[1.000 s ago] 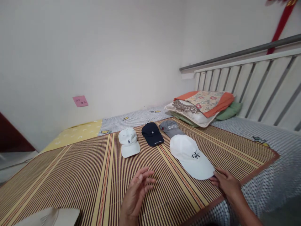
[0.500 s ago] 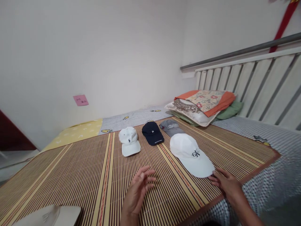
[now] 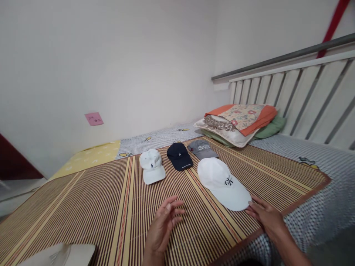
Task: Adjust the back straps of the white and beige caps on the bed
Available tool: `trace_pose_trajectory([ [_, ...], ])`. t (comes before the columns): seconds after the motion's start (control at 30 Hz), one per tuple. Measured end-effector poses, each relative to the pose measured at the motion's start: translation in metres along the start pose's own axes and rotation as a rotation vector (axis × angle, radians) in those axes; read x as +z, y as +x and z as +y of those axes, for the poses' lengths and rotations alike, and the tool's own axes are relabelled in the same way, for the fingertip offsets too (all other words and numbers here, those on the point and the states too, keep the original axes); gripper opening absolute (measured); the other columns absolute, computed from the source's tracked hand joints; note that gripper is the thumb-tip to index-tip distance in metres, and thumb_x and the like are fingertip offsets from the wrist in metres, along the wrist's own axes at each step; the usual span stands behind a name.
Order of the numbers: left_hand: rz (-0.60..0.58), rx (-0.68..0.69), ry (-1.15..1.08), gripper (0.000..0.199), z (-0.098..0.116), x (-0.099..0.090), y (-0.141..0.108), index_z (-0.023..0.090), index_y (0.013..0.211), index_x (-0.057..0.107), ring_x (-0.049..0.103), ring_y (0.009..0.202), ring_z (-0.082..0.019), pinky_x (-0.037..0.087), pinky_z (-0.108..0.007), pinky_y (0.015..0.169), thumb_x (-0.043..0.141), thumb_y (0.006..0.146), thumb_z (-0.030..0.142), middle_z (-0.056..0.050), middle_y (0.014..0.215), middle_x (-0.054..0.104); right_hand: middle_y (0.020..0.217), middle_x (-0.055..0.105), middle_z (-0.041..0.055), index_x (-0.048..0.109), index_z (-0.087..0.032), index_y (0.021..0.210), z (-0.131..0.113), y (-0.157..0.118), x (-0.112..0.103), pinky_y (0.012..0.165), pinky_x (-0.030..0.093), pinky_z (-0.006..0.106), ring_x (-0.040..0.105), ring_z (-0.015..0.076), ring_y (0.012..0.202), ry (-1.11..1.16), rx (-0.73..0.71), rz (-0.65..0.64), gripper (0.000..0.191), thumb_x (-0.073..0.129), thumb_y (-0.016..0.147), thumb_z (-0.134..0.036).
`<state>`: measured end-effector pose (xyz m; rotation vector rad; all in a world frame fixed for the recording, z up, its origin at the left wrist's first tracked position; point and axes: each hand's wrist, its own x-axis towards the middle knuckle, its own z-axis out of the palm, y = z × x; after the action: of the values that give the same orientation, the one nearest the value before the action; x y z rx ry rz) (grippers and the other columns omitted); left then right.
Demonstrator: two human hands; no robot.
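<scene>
A white baseball cap (image 3: pixel 213 173) with dark letters on its front lies on the striped mat, its brim pointing toward me and to the right. My right hand (image 3: pixel 264 216) pinches the brim's edge between thumb and fingers. Over the mat to the left, my left hand (image 3: pixel 163 223) hovers with fingers loosely curved and apart, holding nothing. Behind my hands sit a white cap (image 3: pixel 152 165) with a small dark emblem, a navy cap (image 3: pixel 179 156) and a grey cap (image 3: pixel 203 149); the white lettered cap partly covers the grey one's near side.
A beige cap (image 3: pixel 80 254) is cut off at the bottom left. Stacked pillows (image 3: pixel 241 118) rest by the white slatted headboard (image 3: pixel 280 96). The striped mat (image 3: pixel 91 199) covers the bed, with a checked sheet (image 3: pixel 327 207) along its right side. A pink note (image 3: pixel 94 118) hangs on the wall.
The lettered white cap has shifted slightly left and toward me with my right hand on its brim. My left hand is nearly still.
</scene>
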<state>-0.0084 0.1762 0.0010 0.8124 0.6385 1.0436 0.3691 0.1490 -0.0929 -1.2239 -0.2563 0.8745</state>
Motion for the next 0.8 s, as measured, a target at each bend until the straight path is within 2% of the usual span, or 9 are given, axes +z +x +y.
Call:
trace_pose_trajectory([
  [0.2, -0.012, 0.017, 0.008, 0.033, -0.004, -0.002, 0.002, 0.017, 0.124, 0.071, 0.073, 0.099, -0.024, 0.055, -0.037, 0.087, 0.068, 0.097, 0.035, -0.014, 0.122, 0.076, 0.069, 0.076, 0.0044, 0.064, -0.015, 0.097, 0.011, 0.003, 0.009, 0.061, 0.069, 0.031, 0.075, 0.0221, 0.064, 0.035, -0.043, -0.019, 0.059, 0.089, 0.044, -0.018],
  [0.37, -0.03, 0.021, 0.013, 0.034, -0.005, -0.004, 0.003, 0.018, 0.127, 0.07, 0.072, 0.101, -0.024, 0.055, -0.037, 0.088, 0.067, 0.098, 0.035, -0.014, 0.124, 0.076, 0.068, 0.074, 0.0034, 0.062, -0.015, 0.1, 0.016, 0.008, 0.014, 0.059, 0.07, 0.035, 0.075, 0.0239, 0.064, 0.023, -0.049, -0.038, 0.063, 0.091, 0.043, -0.018],
  [0.8, -0.021, 0.027, 0.006, 0.035, -0.003, -0.001, 0.001, 0.017, 0.125, 0.071, 0.072, 0.099, -0.023, 0.055, -0.036, 0.086, 0.069, 0.096, 0.037, -0.015, 0.123, 0.076, 0.071, 0.074, 0.0032, 0.064, -0.015, 0.1, 0.017, 0.005, 0.014, 0.061, 0.069, 0.031, 0.074, 0.0215, 0.066, -0.01, -0.084, -0.035, 0.06, 0.09, 0.046, -0.022],
])
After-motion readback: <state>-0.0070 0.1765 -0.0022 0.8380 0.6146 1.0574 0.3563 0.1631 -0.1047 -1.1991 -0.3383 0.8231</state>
